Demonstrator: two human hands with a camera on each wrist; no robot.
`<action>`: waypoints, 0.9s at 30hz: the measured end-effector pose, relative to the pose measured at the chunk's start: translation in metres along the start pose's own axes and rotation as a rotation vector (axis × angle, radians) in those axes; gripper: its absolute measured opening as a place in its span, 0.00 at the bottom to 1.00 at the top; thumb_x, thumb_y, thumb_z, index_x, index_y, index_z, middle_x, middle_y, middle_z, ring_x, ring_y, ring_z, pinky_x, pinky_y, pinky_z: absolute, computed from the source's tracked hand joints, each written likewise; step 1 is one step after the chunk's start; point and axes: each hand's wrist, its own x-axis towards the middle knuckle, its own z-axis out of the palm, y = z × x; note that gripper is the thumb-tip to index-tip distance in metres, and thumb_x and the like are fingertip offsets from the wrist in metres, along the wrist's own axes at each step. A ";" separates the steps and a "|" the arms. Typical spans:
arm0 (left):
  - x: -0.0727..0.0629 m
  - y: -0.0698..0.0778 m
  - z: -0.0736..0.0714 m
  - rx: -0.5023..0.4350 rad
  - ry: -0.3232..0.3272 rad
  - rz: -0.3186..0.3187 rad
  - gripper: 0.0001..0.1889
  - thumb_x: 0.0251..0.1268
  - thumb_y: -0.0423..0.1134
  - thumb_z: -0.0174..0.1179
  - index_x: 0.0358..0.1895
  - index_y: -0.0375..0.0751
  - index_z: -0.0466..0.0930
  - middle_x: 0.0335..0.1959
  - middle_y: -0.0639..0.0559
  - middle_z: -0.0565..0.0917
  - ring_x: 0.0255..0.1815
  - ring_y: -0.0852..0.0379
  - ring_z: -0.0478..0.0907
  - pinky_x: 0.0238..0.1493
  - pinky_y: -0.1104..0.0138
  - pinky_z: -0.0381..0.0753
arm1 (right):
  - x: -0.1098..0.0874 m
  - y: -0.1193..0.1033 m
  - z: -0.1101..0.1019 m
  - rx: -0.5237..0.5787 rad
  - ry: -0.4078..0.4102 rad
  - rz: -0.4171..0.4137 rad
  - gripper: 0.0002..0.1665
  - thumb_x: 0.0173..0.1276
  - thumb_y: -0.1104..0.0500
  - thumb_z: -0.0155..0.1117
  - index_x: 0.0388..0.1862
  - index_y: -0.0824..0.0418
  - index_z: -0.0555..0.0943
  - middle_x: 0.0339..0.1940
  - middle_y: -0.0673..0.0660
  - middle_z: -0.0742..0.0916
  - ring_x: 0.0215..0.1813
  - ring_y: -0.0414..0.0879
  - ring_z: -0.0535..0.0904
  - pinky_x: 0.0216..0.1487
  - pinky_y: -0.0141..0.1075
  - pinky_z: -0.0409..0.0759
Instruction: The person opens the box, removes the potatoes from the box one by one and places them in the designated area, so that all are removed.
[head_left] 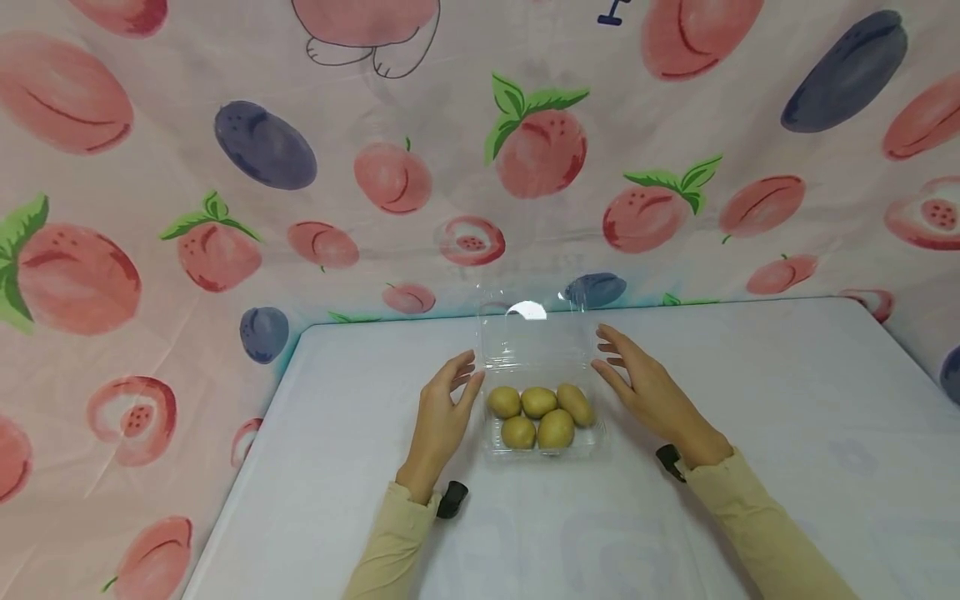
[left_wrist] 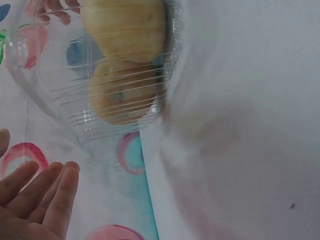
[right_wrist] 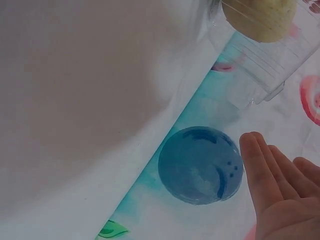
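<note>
A clear plastic clamshell box (head_left: 588, 446) sits on the table with its transparent lid (head_left: 536, 343) raised at the back. Several yellowish potatoes (head_left: 556, 429) lie inside in two rows. To the left of the box is my left hand (head_left: 442, 408), fingers relaxed and near the box's side, holding nothing. On the other side my right hand (head_left: 648, 392) is spread near the raised lid, also without anything in it. Through the box wall, potatoes (left_wrist: 127, 30) show in the left wrist view. The right wrist view has one potato (right_wrist: 262, 17) at its top edge.
The table (head_left: 787, 433) has a white cover. Behind it hangs a pink cloth (head_left: 555, 233) printed with peaches and blue fruit. A black strap (head_left: 452, 500) is on the left wrist, another (head_left: 670, 462) on the right.
</note>
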 end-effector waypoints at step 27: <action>-0.010 0.011 -0.009 -0.032 -0.003 -0.027 0.18 0.71 0.35 0.61 0.60 0.33 0.77 0.56 0.39 0.83 0.54 0.50 0.82 0.57 0.64 0.81 | -0.003 -0.011 0.002 -0.122 -0.041 -0.095 0.32 0.72 0.58 0.63 0.70 0.67 0.65 0.63 0.67 0.77 0.59 0.61 0.79 0.59 0.55 0.79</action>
